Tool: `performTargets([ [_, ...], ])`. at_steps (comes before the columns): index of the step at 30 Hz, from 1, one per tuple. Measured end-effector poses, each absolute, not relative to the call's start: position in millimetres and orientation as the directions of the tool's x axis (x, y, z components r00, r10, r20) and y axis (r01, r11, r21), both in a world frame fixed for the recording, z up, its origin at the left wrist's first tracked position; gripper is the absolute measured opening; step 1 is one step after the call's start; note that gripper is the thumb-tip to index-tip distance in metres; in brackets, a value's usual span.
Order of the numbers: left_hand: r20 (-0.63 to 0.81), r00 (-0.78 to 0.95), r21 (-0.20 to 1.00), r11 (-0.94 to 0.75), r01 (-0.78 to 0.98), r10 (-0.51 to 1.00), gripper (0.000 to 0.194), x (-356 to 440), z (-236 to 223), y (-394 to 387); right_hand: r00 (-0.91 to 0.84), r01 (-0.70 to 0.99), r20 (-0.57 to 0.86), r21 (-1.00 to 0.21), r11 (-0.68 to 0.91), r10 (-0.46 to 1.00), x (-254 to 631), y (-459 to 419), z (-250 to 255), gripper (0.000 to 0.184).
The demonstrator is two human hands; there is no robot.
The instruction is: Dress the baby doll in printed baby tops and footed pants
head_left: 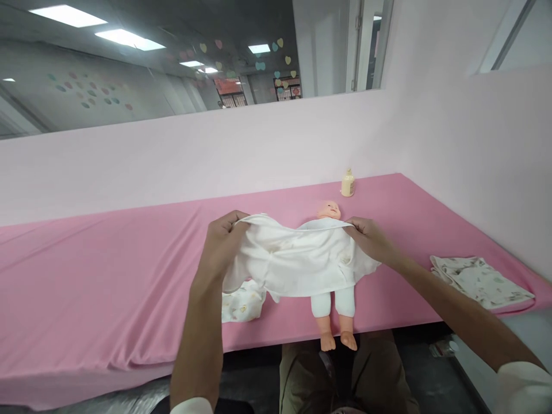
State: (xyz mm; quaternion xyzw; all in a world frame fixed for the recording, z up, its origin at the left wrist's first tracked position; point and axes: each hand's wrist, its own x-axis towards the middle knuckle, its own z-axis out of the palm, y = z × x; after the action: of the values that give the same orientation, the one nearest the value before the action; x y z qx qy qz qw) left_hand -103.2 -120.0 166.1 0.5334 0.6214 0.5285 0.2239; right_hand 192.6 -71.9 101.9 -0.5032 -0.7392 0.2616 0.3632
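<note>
Over the long pink fabric-covered worktop [107, 276], you hold a soft white cloth garment [302, 259] stretched between your two hands. Your left hand [226, 238] is closed, thumb and fingers pinching the garment's upper left corner; your right hand [368, 236] is closed in the same way on the upper edge at the other side. Between them that edge sags a little, and the rest hangs down in loose folds.

Behind the garment lies a baby doll in white legwear [344, 302], its head toward the wall [215, 155] and its feet toward you, the toes reaching just past the worktop's front edge. The cloth hides its middle — only the head, a bit of the upper body and the legs show — so you cannot tell whether the two touch.

Just below your left hand sits a crumpled white cloth with a small print [244, 305], partly covered by your forearm and the garment. Near the wall, beyond the doll's head, stands a pale yellow bottle [347, 185]. Off to your right, near the worktop's end, rests a folded pale cloth with a leafy-looking print [480, 280].
</note>
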Motion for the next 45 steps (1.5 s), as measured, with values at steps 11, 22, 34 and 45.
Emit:
performTargets([
  [11,0.115,-0.423,0.922,0.062,0.383,0.899,0.021,-157.4,129.9,-196.9,-0.386,0.711,0.211,-0.552,0.435,0.898,212.5,-97.6,100.5,0.028],
  [22,0.229,-0.46,0.895,0.0,0.445,0.858,0.036,-200.3,131.7,-210.1,-0.66,0.545,0.27,-0.47,0.694,0.701,226.2,-100.7,128.3,0.042],
  [34,0.173,-0.287,0.381,0.205,0.902,0.942,0.034,-221.8,71.4,-32.6,-0.477,0.565,0.086,-0.733,0.38,0.875,160.0,26.0,105.9,0.019],
  [45,0.279,-0.002,0.248,-0.07,0.966,0.96,0.035,-108.0,17.5,19.7,-0.051,0.708,0.092,-0.699,0.101,0.994,141.4,71.6,28.2,0.013],
])
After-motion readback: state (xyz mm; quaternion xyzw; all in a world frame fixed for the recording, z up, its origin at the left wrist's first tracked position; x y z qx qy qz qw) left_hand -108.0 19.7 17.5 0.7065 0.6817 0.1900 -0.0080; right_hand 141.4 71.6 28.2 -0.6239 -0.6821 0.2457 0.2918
